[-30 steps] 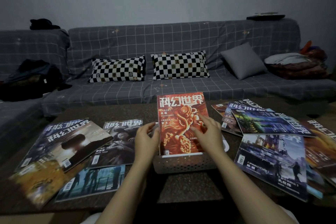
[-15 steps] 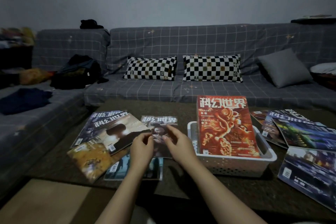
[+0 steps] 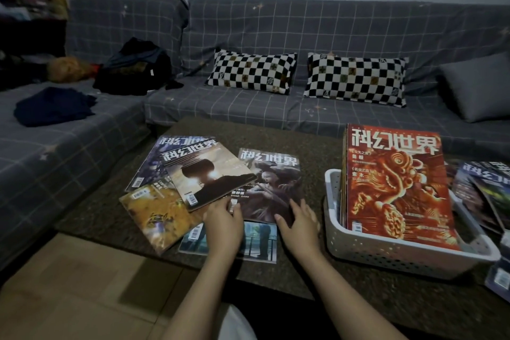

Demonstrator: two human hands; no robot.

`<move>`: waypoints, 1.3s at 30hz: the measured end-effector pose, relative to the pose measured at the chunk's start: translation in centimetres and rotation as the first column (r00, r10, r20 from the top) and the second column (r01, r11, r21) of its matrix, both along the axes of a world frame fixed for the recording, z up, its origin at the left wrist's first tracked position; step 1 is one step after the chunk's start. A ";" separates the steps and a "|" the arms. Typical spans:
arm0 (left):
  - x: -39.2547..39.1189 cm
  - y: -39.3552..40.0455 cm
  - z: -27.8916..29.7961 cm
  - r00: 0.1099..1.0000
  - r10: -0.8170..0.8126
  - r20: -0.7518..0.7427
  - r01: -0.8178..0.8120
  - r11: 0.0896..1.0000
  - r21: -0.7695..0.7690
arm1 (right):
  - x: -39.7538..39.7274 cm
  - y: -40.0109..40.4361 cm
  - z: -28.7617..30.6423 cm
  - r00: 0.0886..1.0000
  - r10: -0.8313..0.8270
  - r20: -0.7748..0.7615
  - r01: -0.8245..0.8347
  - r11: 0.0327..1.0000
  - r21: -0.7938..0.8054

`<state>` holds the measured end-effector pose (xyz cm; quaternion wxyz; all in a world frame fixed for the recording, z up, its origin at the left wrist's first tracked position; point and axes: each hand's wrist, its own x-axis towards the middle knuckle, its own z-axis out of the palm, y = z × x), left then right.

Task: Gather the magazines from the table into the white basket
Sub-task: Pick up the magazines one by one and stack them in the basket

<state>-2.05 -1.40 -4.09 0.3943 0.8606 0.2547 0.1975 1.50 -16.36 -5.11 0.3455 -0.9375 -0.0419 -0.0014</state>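
The white basket [image 3: 386, 252] stands on the dark table [image 3: 276, 141] at the right, with a red-covered magazine [image 3: 397, 182] leaning upright in it. Left of it lies a spread of magazines: a grey figure-cover one [image 3: 269, 182], a brown one [image 3: 209, 174], a purple one [image 3: 154, 163], a yellow one [image 3: 154, 212] and a teal one [image 3: 259, 240]. My left hand [image 3: 223, 221] rests on the near left corner of the grey magazine. My right hand [image 3: 300, 222] lies on its near right corner. Both hands touch it with fingers spread.
More magazines [image 3: 485, 188] lie right of the basket, partly cut off. A grey checked sofa [image 3: 276, 36] wraps the table's far and left sides, with two chequered pillows [image 3: 252, 72], a grey cushion [image 3: 477, 88] and dark clothes [image 3: 135, 66]. Wooden floor [image 3: 69, 298] at near left.
My hands left the red magazine standing in the basket and moved left onto the grey magazine. The view has swung left and closer.
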 end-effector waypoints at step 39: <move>-18.3 -0.5 6.0 0.969 -0.081 0.233 0.212 0.757 -0.618 | -14.2 -6.3 5.9 0.997 0.064 0.041 -0.076 0.858 0.509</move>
